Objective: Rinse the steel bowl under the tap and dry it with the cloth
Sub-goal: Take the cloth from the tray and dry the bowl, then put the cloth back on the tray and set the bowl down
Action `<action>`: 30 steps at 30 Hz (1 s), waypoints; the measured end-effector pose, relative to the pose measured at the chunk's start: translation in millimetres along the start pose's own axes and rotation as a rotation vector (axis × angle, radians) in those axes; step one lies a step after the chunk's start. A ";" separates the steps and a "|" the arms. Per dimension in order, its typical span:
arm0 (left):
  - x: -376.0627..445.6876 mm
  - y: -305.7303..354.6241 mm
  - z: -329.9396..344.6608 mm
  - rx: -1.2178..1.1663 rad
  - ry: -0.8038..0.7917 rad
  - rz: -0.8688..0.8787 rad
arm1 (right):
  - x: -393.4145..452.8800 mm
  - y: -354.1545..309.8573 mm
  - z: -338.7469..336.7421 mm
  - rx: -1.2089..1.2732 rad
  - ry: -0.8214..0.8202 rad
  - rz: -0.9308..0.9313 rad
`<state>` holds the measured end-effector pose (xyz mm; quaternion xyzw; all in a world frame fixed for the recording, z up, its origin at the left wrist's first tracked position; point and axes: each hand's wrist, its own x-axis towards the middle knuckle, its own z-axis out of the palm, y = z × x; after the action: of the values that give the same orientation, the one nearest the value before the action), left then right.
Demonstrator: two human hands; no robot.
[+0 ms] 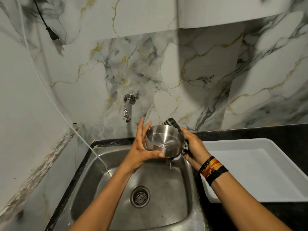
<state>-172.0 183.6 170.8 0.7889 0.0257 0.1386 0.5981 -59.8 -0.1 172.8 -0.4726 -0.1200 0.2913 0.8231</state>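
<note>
The steel bowl (164, 140) is held tilted above the sink's far right corner, its opening facing me and to the left. My left hand (141, 147) cups its left side, thumb under the lower rim and fingers spread up past the upper rim. My right hand (194, 145) grips the right side of the bowl through a dark checked cloth (172, 122), which sticks out above and below the bowl. The wall tap (127, 114) is to the upper left of the bowl, with no water running from it.
The steel sink (166, 189) lies below with its round drain (140, 196). A white tray (260, 167) rests on the black counter to the right. A white cord (80, 139) runs down the left wall into the sink. A black plug (53, 35) hangs at the upper left.
</note>
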 end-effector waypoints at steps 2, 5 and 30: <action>-2.6 -1.5 7.4 -0.005 -0.016 0.003 | -2.7 5.9 5.4 -0.066 0.062 -0.065; -4.9 -6.6 18.0 -0.011 0.100 0.027 | -9.1 20.1 8.4 -0.044 0.159 -0.137; -16.7 -10.3 23.9 -0.227 0.281 -0.080 | -8.5 10.2 -7.8 -0.442 -0.041 -0.269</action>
<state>-180.9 160.7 152.0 0.6874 0.1247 0.2257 0.6790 -66.7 -6.7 160.8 -0.6149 -0.2591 0.1553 0.7285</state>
